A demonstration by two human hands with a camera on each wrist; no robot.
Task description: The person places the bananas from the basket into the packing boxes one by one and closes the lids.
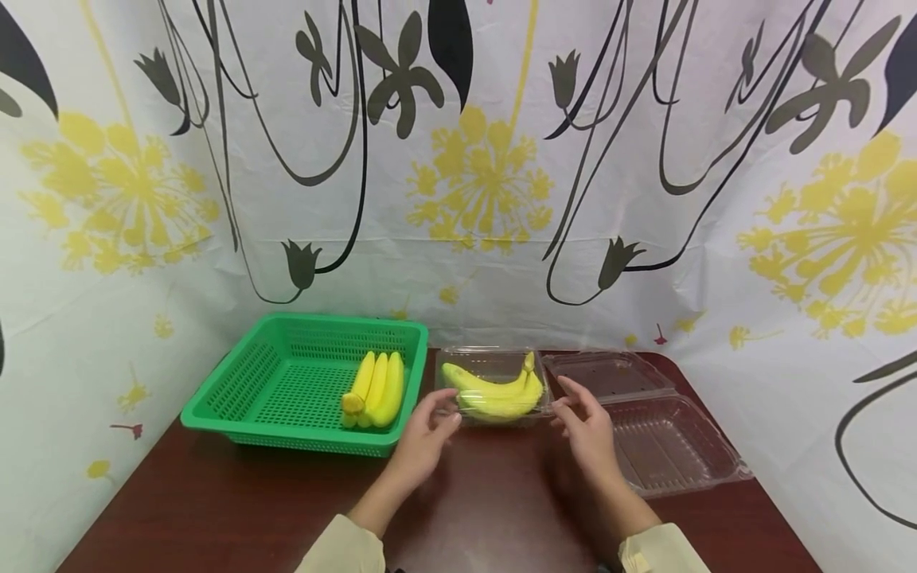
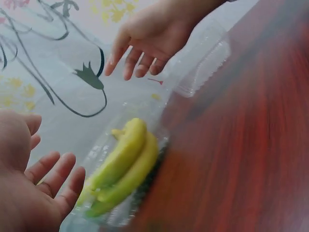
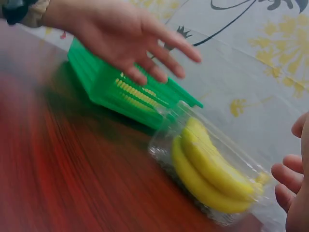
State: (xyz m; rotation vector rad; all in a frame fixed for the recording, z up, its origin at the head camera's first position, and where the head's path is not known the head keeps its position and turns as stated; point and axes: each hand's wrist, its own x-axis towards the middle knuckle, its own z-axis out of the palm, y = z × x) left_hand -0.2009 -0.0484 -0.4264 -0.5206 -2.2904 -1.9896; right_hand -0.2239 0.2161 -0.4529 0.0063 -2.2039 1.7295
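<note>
A clear plastic clamshell box (image 1: 494,362) with a bunch of yellow bananas (image 1: 497,398) inside stands on the table between the two hands. At its left end is my left hand (image 1: 424,434), fingers relaxed and slightly bent, gripping nothing. My right hand (image 1: 589,430) is off the box's right end, its fingers loosely spread and holding nothing. In the left wrist view the bananas (image 2: 128,166) show through the plastic below both hands. The right wrist view has the box (image 3: 164,145) apart from the left hand (image 3: 125,41), with the right fingers (image 3: 288,174) near its other end.
To the left, a green basket (image 1: 286,434) holds another bunch of bananas (image 1: 376,390) along its right side. A second clear clamshell box (image 1: 673,442) lies with its lid raised back at the right. Behind the dark red table (image 1: 480,509) hangs a patterned cloth (image 1: 487,294).
</note>
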